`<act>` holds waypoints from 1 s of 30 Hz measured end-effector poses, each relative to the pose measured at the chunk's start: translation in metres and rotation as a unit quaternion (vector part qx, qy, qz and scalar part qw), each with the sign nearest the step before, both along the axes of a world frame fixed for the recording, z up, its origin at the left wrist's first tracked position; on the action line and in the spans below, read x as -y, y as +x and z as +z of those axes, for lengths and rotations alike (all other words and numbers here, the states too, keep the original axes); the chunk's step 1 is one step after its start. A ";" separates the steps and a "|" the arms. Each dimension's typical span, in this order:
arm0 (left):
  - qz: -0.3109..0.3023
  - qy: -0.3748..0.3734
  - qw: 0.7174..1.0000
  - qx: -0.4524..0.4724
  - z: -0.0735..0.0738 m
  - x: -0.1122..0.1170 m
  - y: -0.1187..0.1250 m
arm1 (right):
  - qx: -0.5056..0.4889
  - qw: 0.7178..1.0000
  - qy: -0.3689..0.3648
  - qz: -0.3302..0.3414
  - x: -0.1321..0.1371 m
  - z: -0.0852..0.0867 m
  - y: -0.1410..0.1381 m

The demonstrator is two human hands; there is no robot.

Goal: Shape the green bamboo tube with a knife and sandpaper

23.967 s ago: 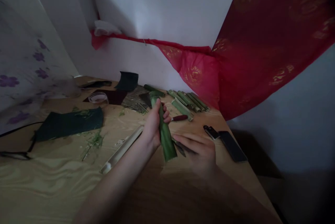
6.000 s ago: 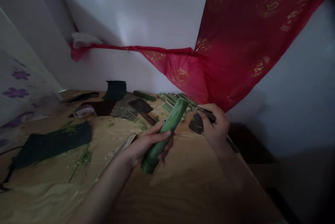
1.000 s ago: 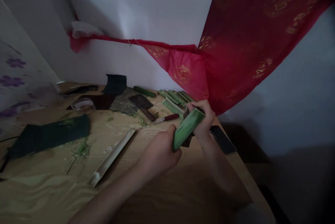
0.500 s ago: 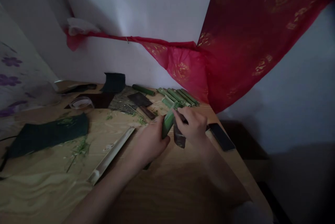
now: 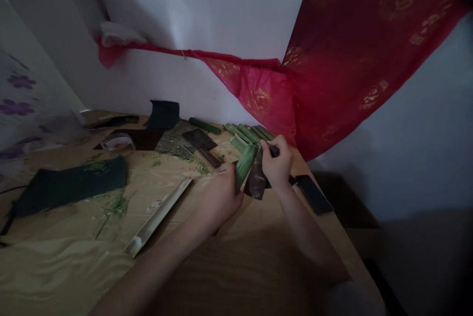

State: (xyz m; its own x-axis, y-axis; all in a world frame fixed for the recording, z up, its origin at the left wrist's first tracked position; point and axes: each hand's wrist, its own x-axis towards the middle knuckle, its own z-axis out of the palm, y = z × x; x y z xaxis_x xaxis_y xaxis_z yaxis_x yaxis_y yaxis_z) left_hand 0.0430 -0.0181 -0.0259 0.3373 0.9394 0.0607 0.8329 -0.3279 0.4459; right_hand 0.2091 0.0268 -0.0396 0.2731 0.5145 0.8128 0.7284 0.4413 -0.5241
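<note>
From the head camera, the left hand (image 5: 221, 198) is curled closed around the lower end of a green bamboo tube (image 5: 244, 166), which stands tilted above the middle of the wooden table (image 5: 258, 266), toward its right edge. The right hand (image 5: 277, 160) is nearly closed, its fingers pinching a dark sheet (image 5: 255, 181) that lies against the tube's side; the hand's grip on the tube itself is partly hidden. Just behind the hands, a row of cut bamboo pieces (image 5: 246, 133) lies along the far edge, with a single green stick (image 5: 204, 125) to its left. A small cleaver (image 5: 199, 139) rests near the far edge, left of the row. A pale split bamboo strip (image 5: 158, 217) lies left of the left forearm, and green shavings (image 5: 117, 205) are scattered beyond it. A dark green mat (image 5: 70, 186) lies near the left edge, a glass dish (image 5: 117, 142) sits behind it, and a phone (image 5: 314, 195) lies along the right edge. A red cloth (image 5: 295, 84) with gold patterns hangs above the far right corner.
</note>
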 end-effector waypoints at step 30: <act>-0.016 0.000 0.996 0.085 -0.001 0.001 -0.003 | -0.012 1.000 0.005 0.021 0.000 0.001 0.000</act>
State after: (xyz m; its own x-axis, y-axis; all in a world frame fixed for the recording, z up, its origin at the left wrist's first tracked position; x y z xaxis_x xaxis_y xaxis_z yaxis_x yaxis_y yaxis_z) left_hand 0.0398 -0.0190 -0.0272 0.3520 0.9282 0.1204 0.7339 -0.3535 0.5801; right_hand 0.2092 0.0268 -0.0389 0.2704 0.5181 0.8115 0.6964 0.4767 -0.5364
